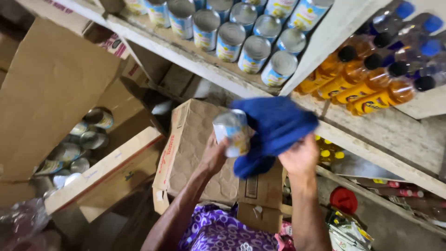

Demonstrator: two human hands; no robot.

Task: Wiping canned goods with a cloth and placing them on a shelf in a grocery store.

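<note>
A tin can (232,132) is gripped from below by the left hand (214,155), fingers wrapped round its lower half, above a closed cardboard box (190,148). A blue cloth (274,128) is clutched in the right hand (302,158) and pressed against the can's side (cloth bunched, partly draped over the can). More cans (241,35) are lined on the shelf (186,53) above; orange bottles (357,88) stand to the right. An open carton of cans (76,148) sits at left.

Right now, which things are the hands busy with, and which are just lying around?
In use: can in left hand; blue cloth in right hand.

Lying about: shelf cans, oil bottles, open box of cans, closed carton, red lid.
</note>
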